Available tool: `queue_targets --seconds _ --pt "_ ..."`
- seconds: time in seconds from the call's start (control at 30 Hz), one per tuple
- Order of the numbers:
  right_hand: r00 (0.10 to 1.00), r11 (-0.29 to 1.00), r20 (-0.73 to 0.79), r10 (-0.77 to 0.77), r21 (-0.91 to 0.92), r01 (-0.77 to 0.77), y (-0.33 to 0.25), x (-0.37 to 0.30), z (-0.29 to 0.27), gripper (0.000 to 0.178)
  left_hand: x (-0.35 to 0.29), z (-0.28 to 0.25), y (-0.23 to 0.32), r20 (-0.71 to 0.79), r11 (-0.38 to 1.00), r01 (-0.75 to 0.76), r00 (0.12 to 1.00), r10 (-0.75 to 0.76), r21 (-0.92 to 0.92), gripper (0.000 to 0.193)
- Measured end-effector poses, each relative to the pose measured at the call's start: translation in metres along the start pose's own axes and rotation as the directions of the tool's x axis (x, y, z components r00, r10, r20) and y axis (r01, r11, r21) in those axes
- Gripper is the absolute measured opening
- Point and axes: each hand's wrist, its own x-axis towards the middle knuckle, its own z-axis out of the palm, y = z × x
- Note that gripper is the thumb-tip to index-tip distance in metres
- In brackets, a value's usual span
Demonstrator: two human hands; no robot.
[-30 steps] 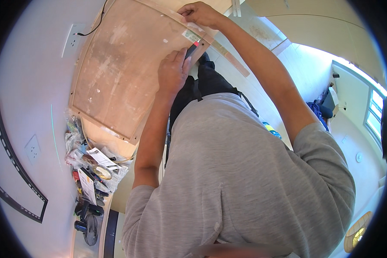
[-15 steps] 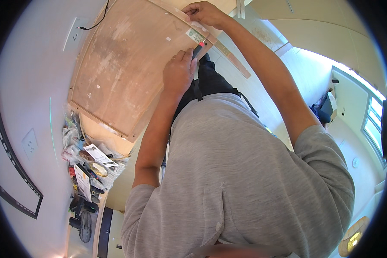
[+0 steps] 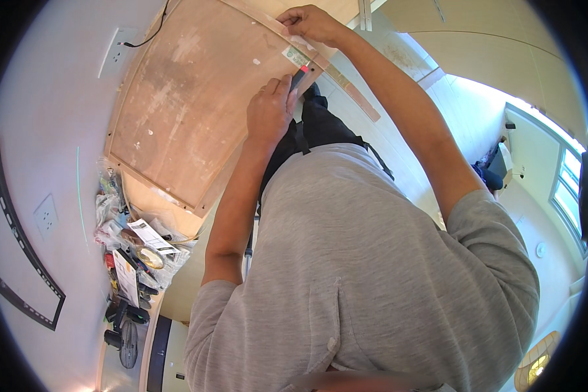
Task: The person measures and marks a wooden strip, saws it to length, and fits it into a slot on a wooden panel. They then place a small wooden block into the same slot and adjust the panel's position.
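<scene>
A large wooden panel (image 3: 183, 98) with worn, pale patches and raised strips along its edges lies ahead of me, to the left. My left hand (image 3: 270, 111) is closed round a slim dark tool with a red end (image 3: 299, 76), close to the panel's near right corner. A printed label (image 3: 295, 55) is stuck on the panel just beyond that red end. Farther out, my right hand (image 3: 313, 25) has its fingers pinched together at the wooden edge strip (image 3: 258, 18). Whatever lies between those fingertips is too small to make out.
Papers (image 3: 151, 235), plastic bags and tools crowd the surface to the left of me. A black fan (image 3: 129, 343) stands beyond them. On the left wall is a socket (image 3: 114, 52) with a black cable plugged in. A narrow wooden strip (image 3: 356, 95) lies right of the panel corner.
The red end of the tool has shifted slightly left and its thin tip no longer shows. Both hands keep nearly the same place.
</scene>
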Motion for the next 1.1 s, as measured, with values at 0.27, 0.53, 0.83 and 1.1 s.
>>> queue_targets --seconds 0.27,0.53,0.83,1.1 --pt "0.976 0.968 -0.168 -0.141 -0.232 0.099 -0.015 -0.029 -0.015 0.034 0.0 0.0 0.001 0.004 0.999 0.021 1.0 -0.021 -0.029 0.034" --pt "0.938 0.889 -0.347 -0.018 -0.436 -0.144 -0.029 -0.175 0.003 0.048 0.0 0.0 0.003 0.002 1.0 0.014 1.0 -0.014 -0.022 0.033" --pt "0.898 0.883 -0.416 -0.142 -0.464 -0.075 -0.016 -0.172 0.037 0.045 0.003 -0.002 0.0 0.043 1.0 0.007 0.999 -0.006 -0.008 0.035" --pt "0.849 0.919 -0.494 -0.19 -0.394 -0.023 -0.035 -0.179 0.027 0.039 0.015 -0.021 0.016 0.02 0.999 -0.024 0.999 0.025 -0.048 0.036"
